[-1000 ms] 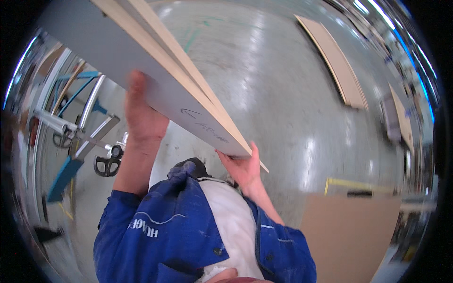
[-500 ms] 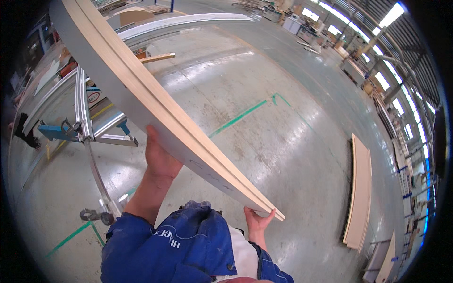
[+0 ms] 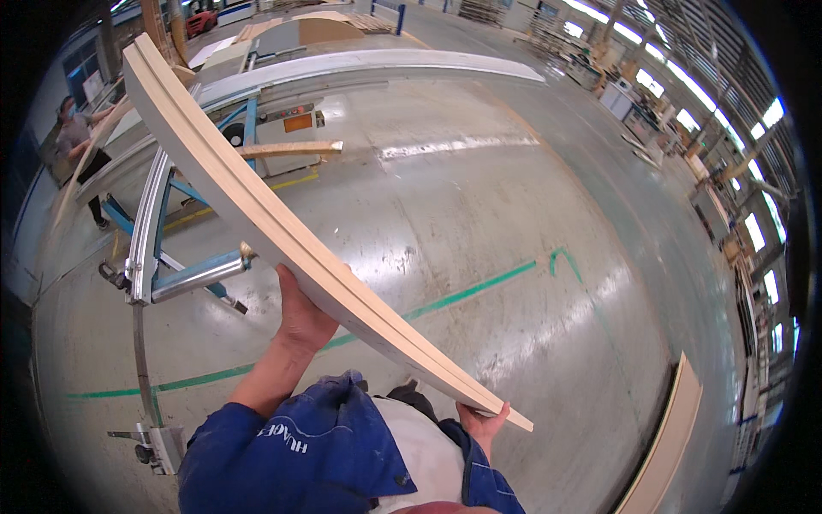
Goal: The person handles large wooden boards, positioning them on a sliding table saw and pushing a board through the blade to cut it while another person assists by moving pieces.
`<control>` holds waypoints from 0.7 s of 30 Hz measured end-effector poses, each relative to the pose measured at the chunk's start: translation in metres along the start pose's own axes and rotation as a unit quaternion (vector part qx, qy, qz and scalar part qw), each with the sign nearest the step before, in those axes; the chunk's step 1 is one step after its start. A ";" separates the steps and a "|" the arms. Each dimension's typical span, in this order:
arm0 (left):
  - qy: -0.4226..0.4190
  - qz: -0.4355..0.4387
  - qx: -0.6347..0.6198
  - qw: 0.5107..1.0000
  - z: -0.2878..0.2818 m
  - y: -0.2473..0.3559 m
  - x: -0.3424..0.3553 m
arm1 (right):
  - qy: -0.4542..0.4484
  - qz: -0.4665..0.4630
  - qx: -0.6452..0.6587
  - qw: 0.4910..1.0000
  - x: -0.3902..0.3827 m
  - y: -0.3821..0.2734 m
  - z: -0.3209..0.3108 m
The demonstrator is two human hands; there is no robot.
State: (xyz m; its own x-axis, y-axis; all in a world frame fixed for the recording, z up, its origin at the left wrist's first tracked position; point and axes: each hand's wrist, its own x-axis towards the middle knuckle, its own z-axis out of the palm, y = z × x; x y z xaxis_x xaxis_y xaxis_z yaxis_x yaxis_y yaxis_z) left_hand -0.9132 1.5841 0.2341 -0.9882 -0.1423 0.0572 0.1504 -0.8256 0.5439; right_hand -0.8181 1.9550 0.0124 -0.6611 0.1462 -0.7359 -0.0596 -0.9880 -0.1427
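The right hand (image 3: 482,420) grasps the near end of the long wooden boards (image 3: 342,295); the left hand (image 3: 305,315) clasps them farther along, and they slant off toward eleven o'clock. A wide, even hold would best steady their length. A panel stack (image 3: 666,439) lies at three o'clock; the metal frame (image 3: 148,227) at ten may obstruct, with a co-worker (image 3: 75,141) beyond.

The wooden boards (image 3: 295,250) partly hide the left hand (image 3: 306,319) and right hand (image 3: 482,424)

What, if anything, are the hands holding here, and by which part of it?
A long wooden piece: the left hand partway along its lower side, the right hand near its right end.
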 end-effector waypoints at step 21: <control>0.283 0.204 -0.157 0.924 -0.093 -0.041 0.495 | -0.134 0.070 -0.137 0.979 0.394 0.075 0.543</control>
State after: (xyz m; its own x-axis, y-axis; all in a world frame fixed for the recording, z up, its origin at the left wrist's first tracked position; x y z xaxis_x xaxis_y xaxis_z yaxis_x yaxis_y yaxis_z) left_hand -1.4052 1.4967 0.1624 -0.6869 -0.6659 -0.2911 0.5963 -0.7454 0.2982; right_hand -1.4892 1.9112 0.0708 -0.8234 -0.0441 -0.5658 0.2239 -0.9413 -0.2526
